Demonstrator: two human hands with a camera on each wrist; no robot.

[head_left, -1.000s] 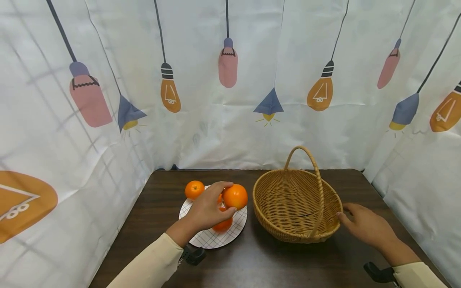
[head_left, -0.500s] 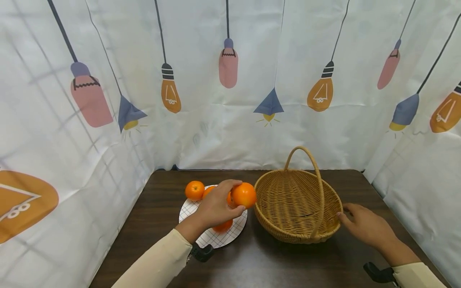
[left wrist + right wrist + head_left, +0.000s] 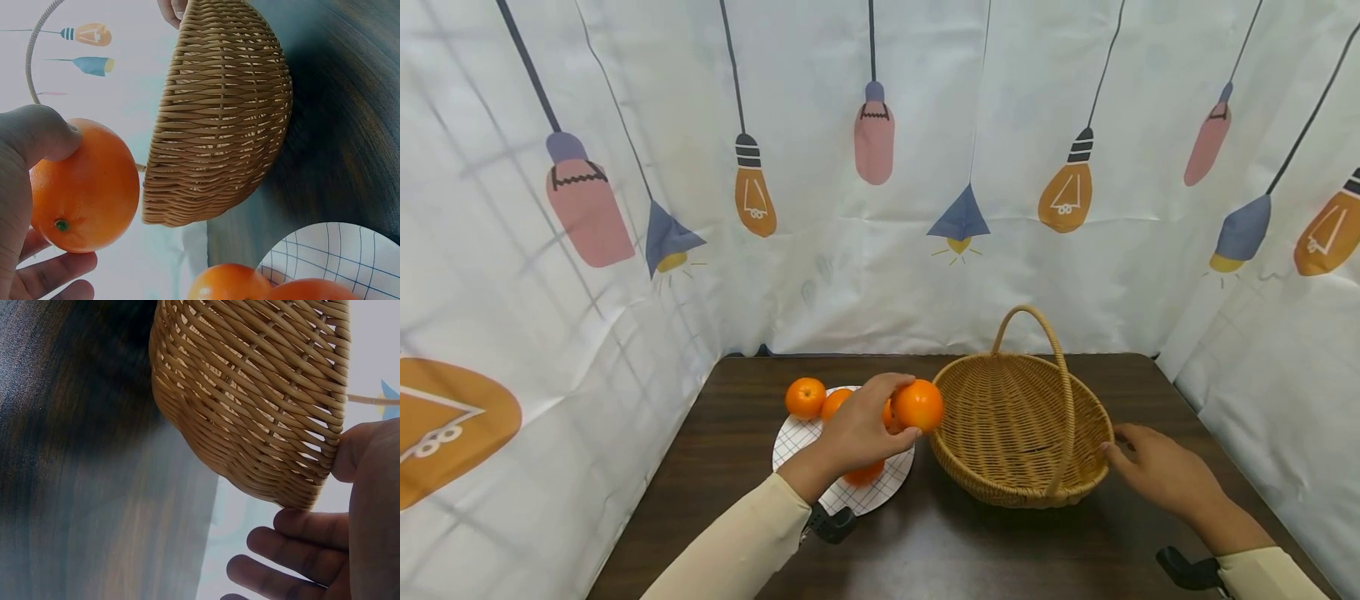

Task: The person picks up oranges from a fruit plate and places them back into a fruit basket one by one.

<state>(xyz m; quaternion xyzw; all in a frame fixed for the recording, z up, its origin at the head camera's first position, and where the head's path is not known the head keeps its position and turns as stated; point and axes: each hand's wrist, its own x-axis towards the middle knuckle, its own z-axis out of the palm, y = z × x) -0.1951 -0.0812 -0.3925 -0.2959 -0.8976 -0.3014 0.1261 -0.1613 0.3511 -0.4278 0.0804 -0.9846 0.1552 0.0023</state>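
My left hand (image 3: 859, 429) grips an orange (image 3: 920, 406) between thumb and fingers, at the left rim of the wicker basket (image 3: 1000, 429). The left wrist view shows this orange (image 3: 90, 187) with its green stem spot, raised beside the basket wall. Under the hand lies a white plate (image 3: 883, 492) with a dark grid pattern. Several more oranges (image 3: 805, 397) sit on it and at its edge, partly hidden by the hand. On the basket's right side my right hand (image 3: 1172, 471) pinches the rim, thumb on top and index finger below, as the right wrist view shows.
The dark wooden table (image 3: 962, 550) carries the plate and basket. The basket's tall arched handle (image 3: 1063, 400) rises across its opening. A white curtain (image 3: 850, 283) printed with lamps surrounds the table at the back and sides.
The left hand has carried the orange rightward from over the plate to the basket's left rim. The right hand and basket have stayed in place.
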